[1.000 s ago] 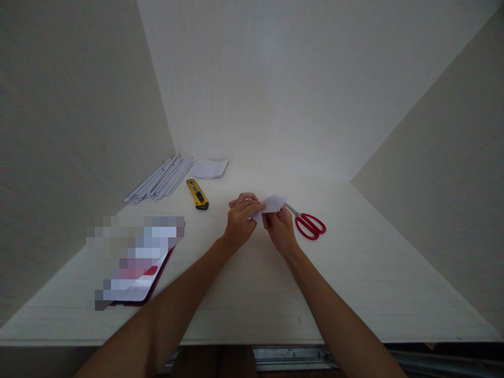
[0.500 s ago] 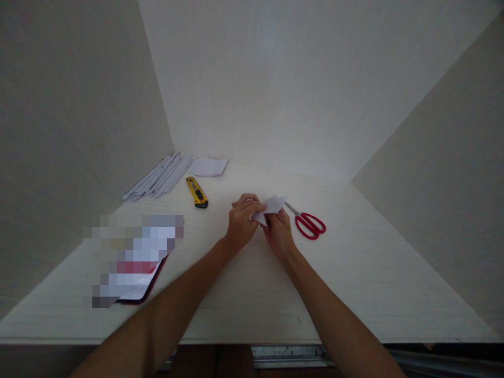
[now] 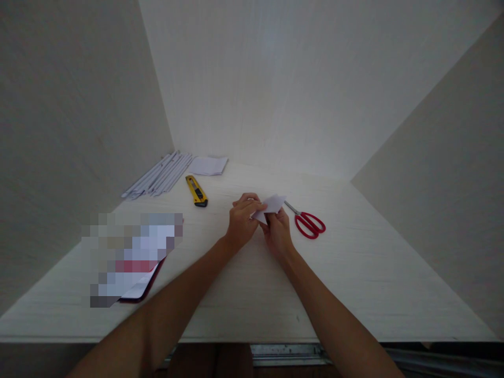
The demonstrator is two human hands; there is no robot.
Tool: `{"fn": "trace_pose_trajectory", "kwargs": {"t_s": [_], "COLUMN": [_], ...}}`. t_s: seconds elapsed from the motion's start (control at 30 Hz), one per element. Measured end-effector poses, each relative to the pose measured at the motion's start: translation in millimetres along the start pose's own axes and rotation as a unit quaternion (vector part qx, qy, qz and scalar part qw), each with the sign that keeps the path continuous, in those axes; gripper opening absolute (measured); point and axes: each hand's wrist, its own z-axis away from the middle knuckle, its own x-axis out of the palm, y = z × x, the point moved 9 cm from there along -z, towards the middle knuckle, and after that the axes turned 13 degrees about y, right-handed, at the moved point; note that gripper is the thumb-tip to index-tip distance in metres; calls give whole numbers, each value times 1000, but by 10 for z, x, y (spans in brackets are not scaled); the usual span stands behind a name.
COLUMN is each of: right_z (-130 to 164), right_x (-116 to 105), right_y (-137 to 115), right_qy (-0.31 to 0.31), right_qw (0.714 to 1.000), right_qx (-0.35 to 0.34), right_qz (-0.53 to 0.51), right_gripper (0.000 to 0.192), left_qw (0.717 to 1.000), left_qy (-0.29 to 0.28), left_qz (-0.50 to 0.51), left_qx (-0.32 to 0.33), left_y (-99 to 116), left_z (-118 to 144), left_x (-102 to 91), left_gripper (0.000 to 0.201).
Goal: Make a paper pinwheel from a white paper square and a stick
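A small folded white paper [image 3: 272,202] is sitting between the two hands, near the middle of the surface [image 3: 354,273]. Its long way is running from the near left to the far right, and a little corner is pointing down to the near side. The left hand [image 3: 243,220] is clamping the left end in its grip, with fingers lying on top. The right hand [image 3: 279,232] is coming at the paper from below, on the near right side. Its fingertips are hiding under the paper, so nobody can tell if that grip is pinching or only touching. Both hands are staying close, but the left one is covering more of the paper. The far right point is sticking out free, and the blades of the red-handled scissors [image 3: 310,224] are lying just beside it.
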Motion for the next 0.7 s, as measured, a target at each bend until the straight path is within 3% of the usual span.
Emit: {"fn": "trace_pose_trajectory", "kwargs": {"t_s": [0.2,0.5,0.7], "right_z": [-37,-52,-83], "right_x": [-10,28,20], "right_y": [27,-4,-12], "right_qy": [-9,-15,-33], "right_qw": [1000,999,997], "right_qx": [7,-14,-45], "right_qz": [-1,26,53], "right_gripper": [13,14,15], "left_qw": [1000,1000,992], "left_qy": [-4,-2,5], "left_qz": [13,20,43], "left_qx": [18,-5,-119], "left_y": [-2,-100,-310], "left_z": [31,29,45], "left_x": [27,27,25], "left_gripper": [30,24,18]}}
